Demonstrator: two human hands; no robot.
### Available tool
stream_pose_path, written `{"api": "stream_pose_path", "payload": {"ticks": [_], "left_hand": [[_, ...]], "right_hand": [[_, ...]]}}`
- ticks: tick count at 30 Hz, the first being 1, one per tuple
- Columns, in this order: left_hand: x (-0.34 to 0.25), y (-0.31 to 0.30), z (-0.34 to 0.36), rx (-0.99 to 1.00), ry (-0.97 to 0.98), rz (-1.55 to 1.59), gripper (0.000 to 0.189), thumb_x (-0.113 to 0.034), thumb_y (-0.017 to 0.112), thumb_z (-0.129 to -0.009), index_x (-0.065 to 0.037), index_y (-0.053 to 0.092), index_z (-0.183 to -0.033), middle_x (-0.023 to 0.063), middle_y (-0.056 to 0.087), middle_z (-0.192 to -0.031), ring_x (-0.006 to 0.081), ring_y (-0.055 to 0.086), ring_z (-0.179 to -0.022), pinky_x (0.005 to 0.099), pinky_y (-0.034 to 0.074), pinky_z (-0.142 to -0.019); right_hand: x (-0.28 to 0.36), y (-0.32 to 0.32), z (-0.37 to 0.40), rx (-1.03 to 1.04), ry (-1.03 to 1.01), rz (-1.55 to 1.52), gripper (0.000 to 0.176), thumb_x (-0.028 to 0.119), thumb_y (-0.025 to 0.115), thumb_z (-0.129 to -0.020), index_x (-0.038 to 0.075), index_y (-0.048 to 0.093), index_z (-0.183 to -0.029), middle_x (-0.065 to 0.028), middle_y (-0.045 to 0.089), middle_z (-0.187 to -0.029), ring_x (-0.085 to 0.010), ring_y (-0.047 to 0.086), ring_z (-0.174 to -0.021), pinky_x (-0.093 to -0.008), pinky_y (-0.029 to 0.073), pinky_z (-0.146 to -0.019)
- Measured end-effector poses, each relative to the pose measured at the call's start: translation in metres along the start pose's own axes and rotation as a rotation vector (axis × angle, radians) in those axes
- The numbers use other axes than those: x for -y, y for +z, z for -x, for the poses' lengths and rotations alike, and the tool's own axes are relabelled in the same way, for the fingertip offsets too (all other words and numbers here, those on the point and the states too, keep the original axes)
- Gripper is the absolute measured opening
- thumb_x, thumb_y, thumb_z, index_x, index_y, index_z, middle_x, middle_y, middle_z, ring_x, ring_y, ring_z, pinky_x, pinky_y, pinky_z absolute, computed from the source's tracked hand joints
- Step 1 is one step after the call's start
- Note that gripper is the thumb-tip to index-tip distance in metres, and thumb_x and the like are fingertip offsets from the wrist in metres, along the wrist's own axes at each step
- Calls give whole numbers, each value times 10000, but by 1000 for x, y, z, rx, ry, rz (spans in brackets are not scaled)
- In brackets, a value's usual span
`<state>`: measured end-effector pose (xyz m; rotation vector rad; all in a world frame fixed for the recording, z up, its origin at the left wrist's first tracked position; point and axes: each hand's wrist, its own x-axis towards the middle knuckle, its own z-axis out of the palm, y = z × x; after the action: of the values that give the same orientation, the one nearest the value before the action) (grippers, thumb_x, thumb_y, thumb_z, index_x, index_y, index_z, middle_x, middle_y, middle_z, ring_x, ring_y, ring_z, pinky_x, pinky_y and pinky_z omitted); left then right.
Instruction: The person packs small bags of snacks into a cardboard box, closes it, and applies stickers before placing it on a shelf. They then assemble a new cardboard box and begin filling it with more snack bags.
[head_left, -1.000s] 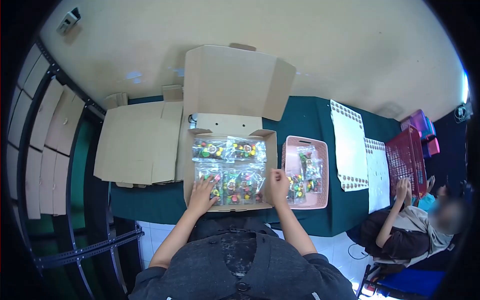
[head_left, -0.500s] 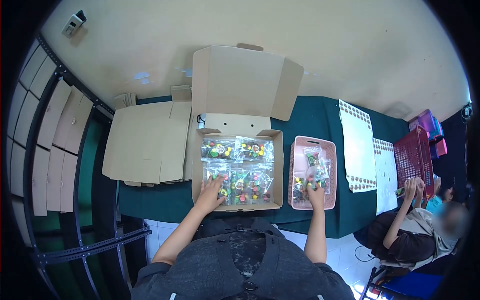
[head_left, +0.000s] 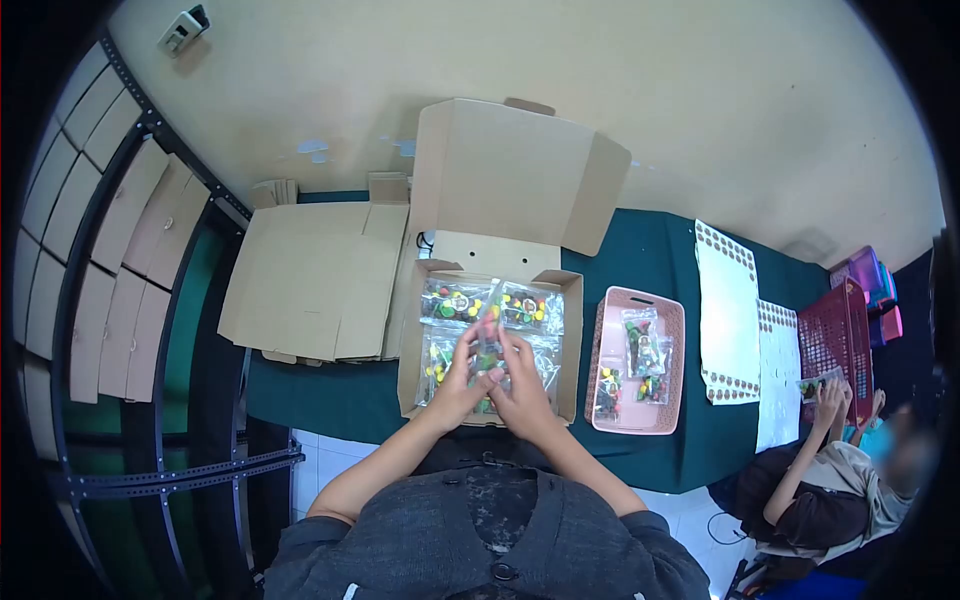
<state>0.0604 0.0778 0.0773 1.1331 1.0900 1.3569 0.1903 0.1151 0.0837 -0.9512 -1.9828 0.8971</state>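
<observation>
An open cardboard box [head_left: 571,345] sits on the green table in front of me, holding several clear packets of colourful small pieces [head_left: 452,302]. Over its near half, my left hand [head_left: 461,380] and my right hand [head_left: 520,388] together hold one clear packet [head_left: 488,335] upright. To the right stands a pink basket [head_left: 676,356] with a few more packets [head_left: 641,352] inside.
Flattened cardboard sheets [head_left: 310,282] lie left of the box. White perforated sheets [head_left: 729,312] and a dark red tray [head_left: 833,340] lie further right, where a seated person [head_left: 830,465] handles a packet. A metal rack [head_left: 120,300] stands at the left.
My right hand left the pink basket with a packet and came over the box. My left hand lifted off the packets in the box and joined it on that packet.
</observation>
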Motion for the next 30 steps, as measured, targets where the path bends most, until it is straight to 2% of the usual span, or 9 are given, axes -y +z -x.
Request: {"api": "stream_pose_path", "payload": {"ticks": [1, 3, 5, 9, 11, 12, 19, 28, 30], "left_hand": [[-1, -3, 0, -8, 3, -3, 636, -266, 567, -910, -72, 213, -1401, 106, 318, -1398, 216, 346, -1256, 355, 328, -1023], [-4, -10, 2, -212, 33, 30, 560, -237, 582, -905, -61, 299, -1355, 98, 389, -1321, 196, 381, -1218, 342, 336, -1010], [-12, -15, 7, -243, -83, 194, 488, -213, 583, -908, -38, 365, -1307, 88, 445, -1247, 176, 412, -1185, 319, 346, -993], [-15, -12, 16, -225, -89, 189, 476, -226, 586, -912, 5, 387, -1277, 92, 484, -1202, 167, 460, -1136, 306, 363, -975], [-15, -4, 20, -168, -109, 225, 476, -210, 609, -899, 7, 393, -1263, 90, 494, -1198, 159, 479, -1119, 303, 367, -973], [-19, -1, 21, -182, -123, 199, 450, -179, 615, -894, 0, 401, -1246, 83, 519, -1164, 150, 500, -1094, 295, 379, -960], [-23, -2, 25, -141, -125, 305, 383, -158, 580, -913, -10, 417, -1226, 72, 552, -1113, 138, 523, -1062, 283, 402, -932], [-13, -6, 23, -100, -198, 256, 427, -193, 549, -933, -22, 369, -1280, 81, 478, -1219, 146, 450, -1158, 283, 371, -964], [-15, -6, 23, -38, -194, 339, 494, -148, 585, -908, -25, 326, -1310, 99, 456, -1242, 158, 442, -1170, 296, 365, -978]], "right_hand": [[5, -2, -2, 6, -6, -4, 427, 227, 503, -918, 18, 458, -1288, -162, 485, -1174, -241, 509, -1062, -330, 441, -841], [12, -11, -6, 169, 128, -285, 464, 246, 479, -929, 24, 410, -1331, -154, 407, -1243, -232, 469, -1061, -329, 414, -881], [6, -13, -8, 149, 72, -204, 508, 241, 490, -927, 33, 347, -1368, -144, 390, -1251, -206, 467, -1017, -322, 395, -904], [9, -8, -11, 1, 174, -289, 589, 230, 565, -906, 14, 289, -1380, -143, 447, -1233, -200, 473, -1076, -319, 392, -923], [6, -4, -4, 176, 328, -646, 563, 214, 589, -903, -5, 320, -1346, -120, 486, -1213, -167, 492, -1077, -307, 410, -907], [7, -4, -3, 231, 428, -792, 453, 183, 572, -918, -13, 389, -1284, -84, 540, -1146, -128, 529, -1009, -278, 446, -851], [20, -15, 0, 245, 413, -816, 318, 164, 540, -935, -16, 475, -1189, -54, 595, -1044, -113, 558, -957, -256, 468, -797], [14, -22, 2, 263, 629, -1160, 366, 141, 510, -940, -2, 421, -1265, -75, 558, -1140, -132, 544, -1024, -274, 440, -869], [16, -24, 1, 223, 735, -1180, 368, 178, 520, -943, 17, 443, -1265, -41, 559, -1124, -92, 528, -1001, -246, 440, -844]]}}
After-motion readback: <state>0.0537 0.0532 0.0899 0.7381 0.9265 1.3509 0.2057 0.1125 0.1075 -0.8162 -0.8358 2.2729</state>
